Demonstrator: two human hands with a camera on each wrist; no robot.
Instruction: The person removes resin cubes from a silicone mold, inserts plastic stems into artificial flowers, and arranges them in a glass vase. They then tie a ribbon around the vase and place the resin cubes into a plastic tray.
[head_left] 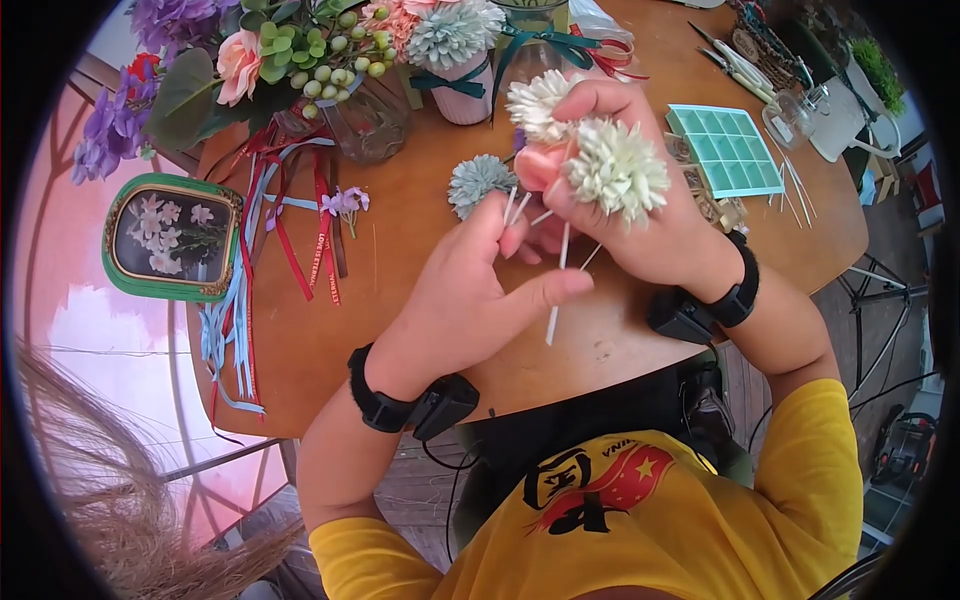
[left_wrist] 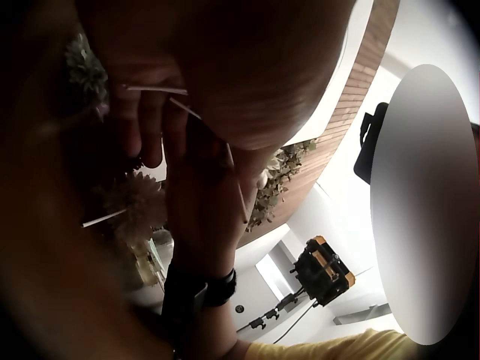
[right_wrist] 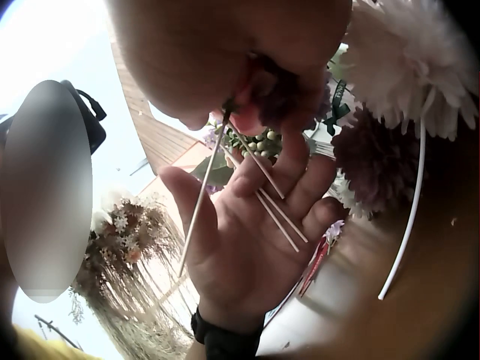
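Nearest me, the left hand (head_left: 470, 290) is spread, fingers straight against the thin white stems (head_left: 562, 262), holding nothing. Just beyond, the right hand (head_left: 640, 215) clutches the flower bunch (head_left: 610, 170), stems hanging down toward the table edge (head_left: 560, 385). Farther off, a loose grey flower (head_left: 478, 182) lies beside bare tabletop.

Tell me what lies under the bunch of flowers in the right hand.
Below the flower bunch held by the right hand, thin white stems hang over the open left hand and the wooden table. The grip hides where the stems join the blooms.
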